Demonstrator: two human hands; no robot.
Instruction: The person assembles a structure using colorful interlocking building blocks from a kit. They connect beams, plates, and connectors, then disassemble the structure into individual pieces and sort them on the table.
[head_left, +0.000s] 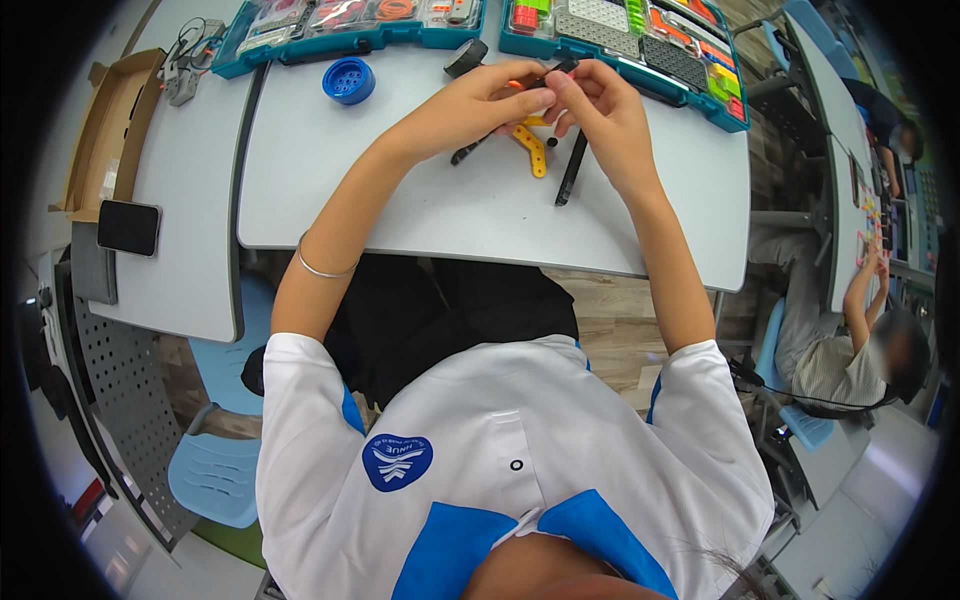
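Note:
Both my hands meet over the far middle of the white table [400, 205]. My left hand [490, 105] and my right hand [605, 105] are closed around a small black building piece [562, 68], pinched between fingertips. Orange shows by my left fingers, partly covered. Just below the hands is a yellow angled beam [532, 152] with holes. A long black bar [572, 170] slants under my right hand, and another dark bar [468, 152] shows below my left. Fingers hide how these pieces join, if they do. A small black round piece [552, 142] is beside the yellow beam.
A blue wheel [348, 80] and a black wheel [463, 60] are beyond my left forearm. Two teal parts trays [375, 40] [610, 62] line the far edge. At left are a phone [129, 228] and cardboard box [110, 130]. People sit at the right.

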